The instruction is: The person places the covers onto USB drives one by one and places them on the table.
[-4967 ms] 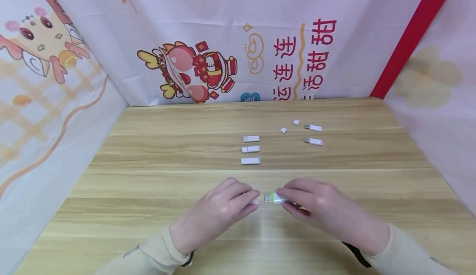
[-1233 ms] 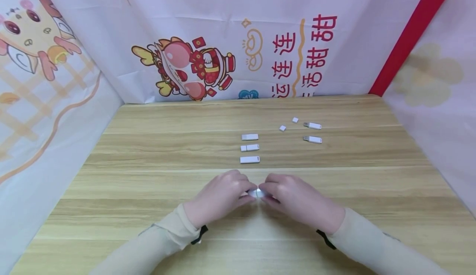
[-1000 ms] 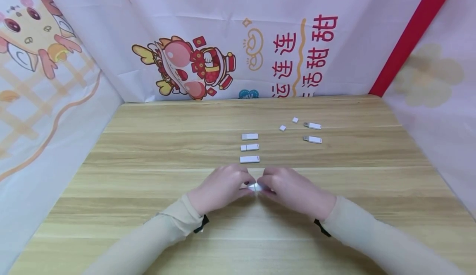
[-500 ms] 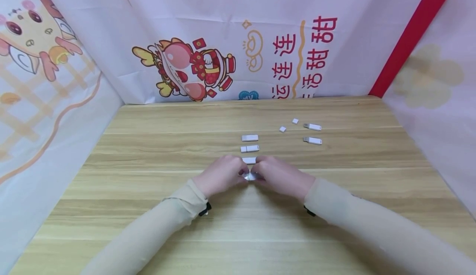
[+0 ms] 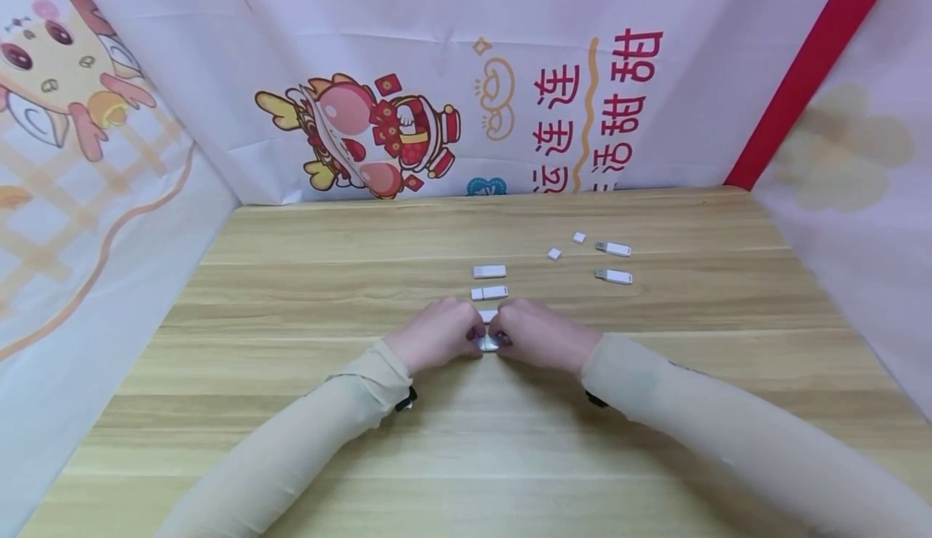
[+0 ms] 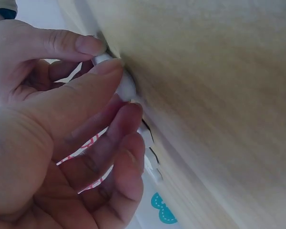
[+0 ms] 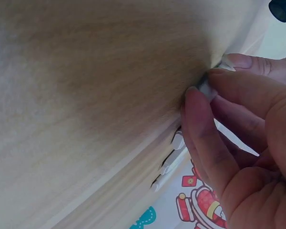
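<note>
Both hands meet over one white USB stick, low at the table just in front of a row of others. My left hand pinches its left end between thumb and fingers, and my right hand pinches the right end. In the left wrist view the stick's white body shows between the fingertips; in the right wrist view the stick lies close over the wood. Behind the hands is the nearest capped USB stick, partly hidden by them. A second capped stick and a third lie parallel beyond it.
Two uncapped USB sticks, the farther one and the nearer one, lie at the back right with bare metal plugs pointing left. Beside them are two small white caps, one behind the other. A printed cloth stands behind the table.
Five seconds ago the cap and the stick with its bare plug were held apart; now they are joined. Both hands have since moved forward with it, toward the row, and down close to the table.
</note>
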Motion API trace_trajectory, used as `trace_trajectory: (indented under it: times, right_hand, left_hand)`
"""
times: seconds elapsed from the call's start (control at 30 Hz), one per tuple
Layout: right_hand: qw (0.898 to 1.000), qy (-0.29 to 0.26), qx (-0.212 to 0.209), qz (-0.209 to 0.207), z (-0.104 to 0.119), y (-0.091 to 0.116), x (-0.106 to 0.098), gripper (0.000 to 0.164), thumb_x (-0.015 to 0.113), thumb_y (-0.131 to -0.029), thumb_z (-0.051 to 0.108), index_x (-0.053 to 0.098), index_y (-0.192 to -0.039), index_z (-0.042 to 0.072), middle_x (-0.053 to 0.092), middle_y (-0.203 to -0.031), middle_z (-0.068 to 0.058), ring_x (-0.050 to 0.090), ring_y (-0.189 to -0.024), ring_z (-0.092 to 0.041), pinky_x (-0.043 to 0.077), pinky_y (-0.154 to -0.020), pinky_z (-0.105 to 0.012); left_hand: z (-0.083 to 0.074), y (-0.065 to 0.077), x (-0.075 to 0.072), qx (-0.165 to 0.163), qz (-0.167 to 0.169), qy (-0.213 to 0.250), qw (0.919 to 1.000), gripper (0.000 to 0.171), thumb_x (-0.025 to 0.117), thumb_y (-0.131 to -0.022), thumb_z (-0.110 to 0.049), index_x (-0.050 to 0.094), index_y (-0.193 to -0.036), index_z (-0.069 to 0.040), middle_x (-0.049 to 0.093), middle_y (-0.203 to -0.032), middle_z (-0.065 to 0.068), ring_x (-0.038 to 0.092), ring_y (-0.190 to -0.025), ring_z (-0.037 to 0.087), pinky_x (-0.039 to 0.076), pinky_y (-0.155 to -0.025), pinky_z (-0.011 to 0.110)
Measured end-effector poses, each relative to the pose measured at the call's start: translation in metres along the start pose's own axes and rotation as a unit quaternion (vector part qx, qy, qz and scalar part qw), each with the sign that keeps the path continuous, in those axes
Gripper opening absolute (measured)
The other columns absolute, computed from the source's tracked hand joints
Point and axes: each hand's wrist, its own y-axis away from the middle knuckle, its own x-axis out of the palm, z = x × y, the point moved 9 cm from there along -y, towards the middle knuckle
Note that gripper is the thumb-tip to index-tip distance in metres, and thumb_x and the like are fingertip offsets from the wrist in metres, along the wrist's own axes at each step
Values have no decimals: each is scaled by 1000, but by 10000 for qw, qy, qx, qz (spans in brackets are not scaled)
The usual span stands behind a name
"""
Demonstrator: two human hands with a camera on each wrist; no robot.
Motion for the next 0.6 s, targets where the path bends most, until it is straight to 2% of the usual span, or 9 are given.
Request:
trace_trajectory:
  times: [0.3,0.6]
  right_hand:
    - [9997,-50,238,70,-6,-1,-1,11,71,-76,4,73,-85,10,65,-75,2,53,-64,-5,45,-59,-19]
    - [10000,-29,74,56,-2,-1,1,11,70,-75,3,72,-85,7,66,-77,0,54,-67,-8,46,-62,-20]
  left_hand:
    - [-4,-3,-2,-66,198,124,9997,9,79,-70,-15,72,-75,-12,60,-64,-10,51,-56,6,43,-56,22]
    - [-4,-1,1,12,236,133,9996,8,78,-71,-12,71,-74,-10,61,-65,-4,50,-57,8,42,-56,23]
